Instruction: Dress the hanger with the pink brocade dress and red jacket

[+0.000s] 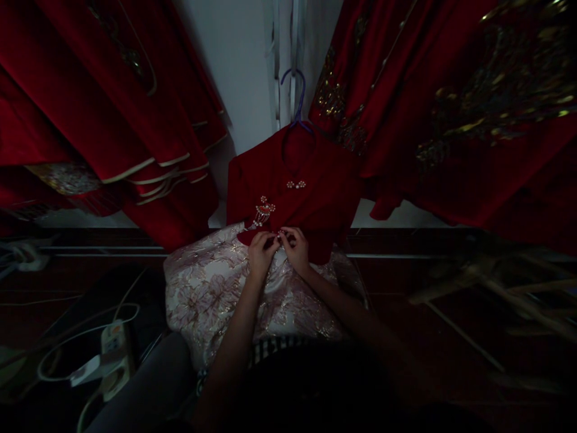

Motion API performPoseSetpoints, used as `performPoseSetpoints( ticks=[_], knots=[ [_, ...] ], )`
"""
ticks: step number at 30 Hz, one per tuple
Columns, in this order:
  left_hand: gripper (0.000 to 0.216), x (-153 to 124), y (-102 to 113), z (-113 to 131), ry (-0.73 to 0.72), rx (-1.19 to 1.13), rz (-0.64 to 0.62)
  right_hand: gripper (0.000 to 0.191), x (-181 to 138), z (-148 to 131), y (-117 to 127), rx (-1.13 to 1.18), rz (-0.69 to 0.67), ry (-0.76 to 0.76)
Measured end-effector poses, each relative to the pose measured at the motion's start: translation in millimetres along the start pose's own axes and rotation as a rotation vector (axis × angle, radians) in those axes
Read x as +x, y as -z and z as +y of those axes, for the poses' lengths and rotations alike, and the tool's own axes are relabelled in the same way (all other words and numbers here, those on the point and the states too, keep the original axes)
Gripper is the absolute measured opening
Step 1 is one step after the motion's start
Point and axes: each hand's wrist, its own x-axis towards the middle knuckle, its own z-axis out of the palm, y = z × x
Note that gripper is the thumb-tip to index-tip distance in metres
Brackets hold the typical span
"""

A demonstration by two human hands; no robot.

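Note:
A short red jacket [315, 207] hangs on a purple hanger [300, 99], with a beaded clasp [296, 185] below its neckline. On its left side sits a beaded brooch with dangling strands [264, 210]. My left hand [261, 252] and my right hand [296, 249] meet at the jacket's lower front, fingertips pinched close together. Small shiny specks show between them, but what they hold is too small and dark to name. Pale floral brocade cloth [202, 288] spreads beneath my hands and forearms.
Red garments with pale trim [148, 120] hang at the left, and gold-sequined red garments [473, 120] hang at the right. A power strip [115, 355] with white cables lies at lower left. A blurred wooden frame [478, 273] stands at right. The light is dim.

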Motion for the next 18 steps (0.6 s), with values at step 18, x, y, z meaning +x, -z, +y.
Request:
performPoseSetpoints(
  ticks=[18],
  knots=[
    [0.021,12.2,13.3,16.3,0.109,-0.027,-0.132,0.011,-4.5,-1.0,2.0,-0.025,0.201,0.211]
  ],
)
